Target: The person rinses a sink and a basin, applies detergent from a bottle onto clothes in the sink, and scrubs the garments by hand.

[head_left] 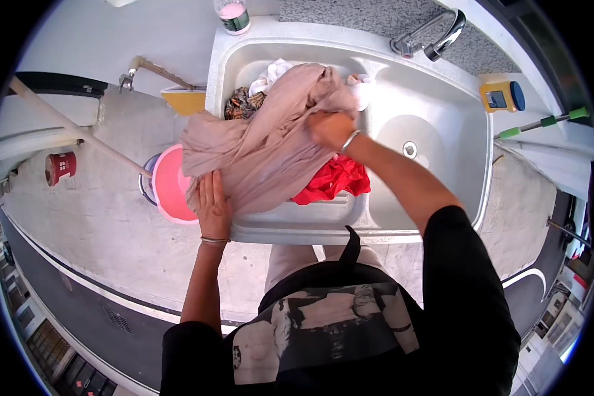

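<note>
A large dusty-pink cloth [264,142] lies bunched across the left basin of the white double sink [442,125] and drapes over its left edge. I cannot tell what kind of garment it is. My right hand [334,131] is closed on the cloth near its upper right part. Toward the lower left, my left hand [212,198] rests on the fabric with its fingers stretched out flat. Beneath the cloth shows a bright red cloth [336,181]. White fabric [270,74] and a dark patterned cloth [243,104] stick out behind it.
Left of the sink stands a pink bucket [171,185], partly hidden by the cloth. A chrome faucet [435,43] rises at the back. On the rim sit a clear bottle [233,16] and a yellow jar [498,97]. A pole [79,129] leans at the left.
</note>
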A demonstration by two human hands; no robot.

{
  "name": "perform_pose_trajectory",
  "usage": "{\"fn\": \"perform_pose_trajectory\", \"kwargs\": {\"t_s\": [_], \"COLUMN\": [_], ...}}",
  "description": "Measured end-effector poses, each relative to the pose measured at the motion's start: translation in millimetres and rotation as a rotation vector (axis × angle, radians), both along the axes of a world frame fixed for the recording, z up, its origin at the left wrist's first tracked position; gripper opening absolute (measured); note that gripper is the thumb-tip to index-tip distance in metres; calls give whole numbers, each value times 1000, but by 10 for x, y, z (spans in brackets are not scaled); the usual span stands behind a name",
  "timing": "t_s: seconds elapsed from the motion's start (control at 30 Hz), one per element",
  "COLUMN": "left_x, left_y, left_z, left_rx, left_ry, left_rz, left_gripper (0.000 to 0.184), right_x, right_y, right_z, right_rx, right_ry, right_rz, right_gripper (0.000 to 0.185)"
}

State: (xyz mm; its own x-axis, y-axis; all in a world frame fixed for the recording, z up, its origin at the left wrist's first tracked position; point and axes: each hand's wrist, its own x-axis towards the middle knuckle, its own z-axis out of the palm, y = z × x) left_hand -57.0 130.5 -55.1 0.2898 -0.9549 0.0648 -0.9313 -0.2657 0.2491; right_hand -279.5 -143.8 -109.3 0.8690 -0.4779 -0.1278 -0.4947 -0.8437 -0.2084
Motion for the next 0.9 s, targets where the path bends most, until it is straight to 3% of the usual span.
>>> {"fn": "perform_pose_trajectory", "kwargs": {"t_s": [0.1,0.13,0.2,0.27,0.37,0.4,0.43,0.47,0.53,0.63,0.67,0.7,0.73,0.8,0.83,0.87,0.9], "left_x": [12,35,55,55,34,4,5,18,42,16,27,39,48,43,40,13,-4], "left_y": [25,35,46,17,31,70,83,24,-22,7,13,29,29,-10,-19,-5,-10], "left_z": [-39,-53,-21,-26,1,21,45,49,42,-15,-17,-11,-20,-47,-29,-10,18], "left_rx": [-21,-23,-27,-37,-27,-15,-6,-19,-20,-7,0,-4,-14,-24,-24,-26,6], "left_ry": [37,52,90,105,81,80,78,69,34,1,-13,4,22,22,5,-11,15], "left_rz": [-2,-5,-8,-31,-43,-40,-49,-57,-69,-62,-62,-63,-65,-76,-84,-79,-68], "left_gripper": [82,84,84,84,83,83,82,82,81,80,79,79,79,78,78,77,78], "right_x": [110,324,851,1089,726,516,355,145,-177,206,534,776,953,994,884,712,440], "right_y": [174,472,1161,1603,1315,942,569,94,-266,260,610,1008,1302,1690,1486,1251,831], "right_z": [471,568,-36,502,-338,57,70,-1,30,117,317,86,537,246,175,-206,-32], "right_rx": [111,235,247,222,403,389,132,172,-13,190,220,3,215,208,254,335,350], "right_ry": [86,-149,-922,-523,-559,-288,-128,-84,-167,-445,-264,-490,-412,-707,-470,-473,-314], "right_rz": [70,-47,265,420,274,110,44,28,82,38,-14,209,370,380,444,306,144], "right_gripper": [21,18,14,14,13,15,19,21,20,20,20,18,14,14,15,16,21]}}
